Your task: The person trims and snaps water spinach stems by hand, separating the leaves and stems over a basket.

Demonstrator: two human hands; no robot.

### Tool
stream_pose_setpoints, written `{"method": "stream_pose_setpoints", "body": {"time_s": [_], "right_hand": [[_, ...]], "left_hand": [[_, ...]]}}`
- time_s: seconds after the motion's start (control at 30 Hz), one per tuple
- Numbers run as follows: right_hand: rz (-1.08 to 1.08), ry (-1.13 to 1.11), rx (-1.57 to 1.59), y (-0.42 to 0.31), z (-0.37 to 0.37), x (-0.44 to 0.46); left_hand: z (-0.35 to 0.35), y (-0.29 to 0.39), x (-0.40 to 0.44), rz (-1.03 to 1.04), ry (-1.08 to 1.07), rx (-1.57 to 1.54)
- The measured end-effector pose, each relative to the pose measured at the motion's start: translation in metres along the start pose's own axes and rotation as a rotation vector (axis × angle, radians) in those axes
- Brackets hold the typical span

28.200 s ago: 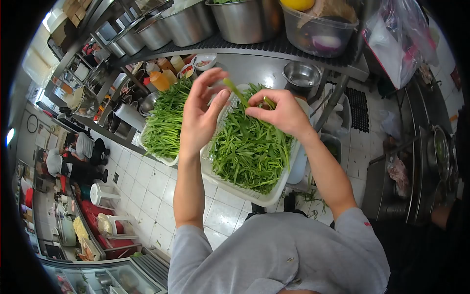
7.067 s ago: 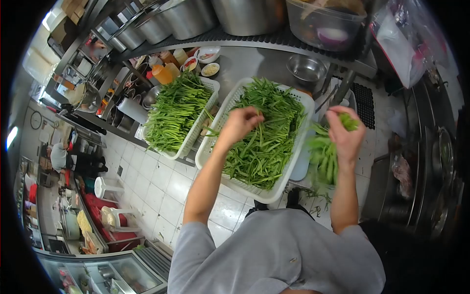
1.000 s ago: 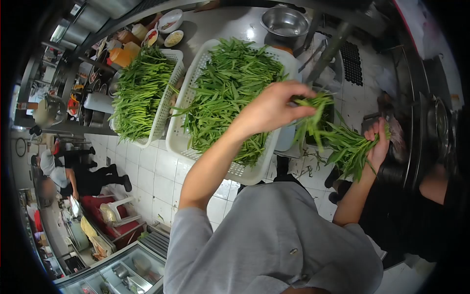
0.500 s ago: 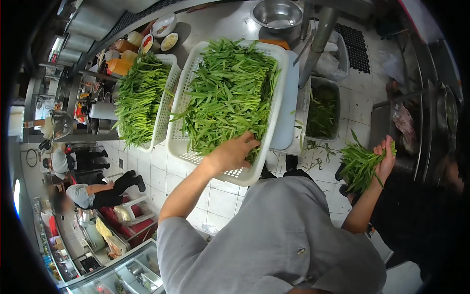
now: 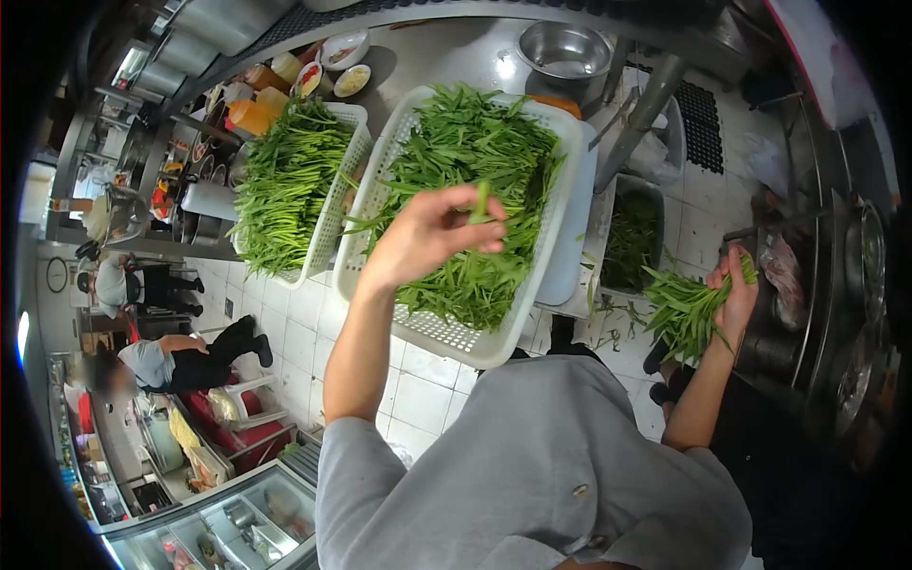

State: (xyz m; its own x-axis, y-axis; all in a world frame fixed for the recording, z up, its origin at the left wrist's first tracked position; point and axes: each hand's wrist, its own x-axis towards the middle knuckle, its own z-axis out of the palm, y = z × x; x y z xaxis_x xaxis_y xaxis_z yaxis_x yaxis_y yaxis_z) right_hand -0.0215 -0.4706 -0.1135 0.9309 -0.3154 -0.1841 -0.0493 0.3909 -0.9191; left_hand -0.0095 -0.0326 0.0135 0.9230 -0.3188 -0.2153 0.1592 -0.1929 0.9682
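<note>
**Two hands apart: a stem over the large basket, a bunch out to the right**

Your left hand [image 5: 432,237] is nearest the frame's center, elbow bent, forearm rising from lower left, palm partly open with thumb and fingers curled round one green stem [image 5: 483,201]. Your right hand [image 5: 737,296] is at the right of the frame, forearm angled up, closed round one leafy bunch [image 5: 686,312]. Between that bunch and the large basket [image 5: 454,339] you have open room above the floor [image 5: 427,391].

There are two white baskets, both holding greens. The large one sits under your left hand, its lower-left corner bare inside the rim; the small basket [image 5: 330,220] is just beside it, upper left. Right of the large one are one pale board [image 5: 570,258] and one bin [image 5: 659,239] with greens inside.

Farther up, the counter [image 5: 442,62] has bare metal between three small dishes [image 5: 352,81] and one metal bowl [image 5: 565,52]. Two people [image 5: 150,365] are at the left edge.
</note>
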Motion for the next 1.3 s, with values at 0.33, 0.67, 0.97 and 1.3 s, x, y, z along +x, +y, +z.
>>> {"method": "stream_pose_setpoints", "body": {"time_s": [0.33,0.67,0.97,1.3], "right_hand": [[-0.029,0.15,0.096,0.006,-0.027,-0.02],[-0.002,0.143,0.099,0.019,-0.049,-0.038],[0.112,-0.061,0.083,0.036,0.0,-0.008],[0.119,-0.085,0.018,0.027,0.016,-0.015]], "left_hand": [[0.12,0.044,0.132,0.274,-0.327,-0.134],[0.028,-0.023,0.061,0.145,-0.137,0.468],[0.058,-0.105,-0.028,0.099,-0.205,1.276],[0.012,-0.099,-0.029,0.09,-0.135,0.777]]}}
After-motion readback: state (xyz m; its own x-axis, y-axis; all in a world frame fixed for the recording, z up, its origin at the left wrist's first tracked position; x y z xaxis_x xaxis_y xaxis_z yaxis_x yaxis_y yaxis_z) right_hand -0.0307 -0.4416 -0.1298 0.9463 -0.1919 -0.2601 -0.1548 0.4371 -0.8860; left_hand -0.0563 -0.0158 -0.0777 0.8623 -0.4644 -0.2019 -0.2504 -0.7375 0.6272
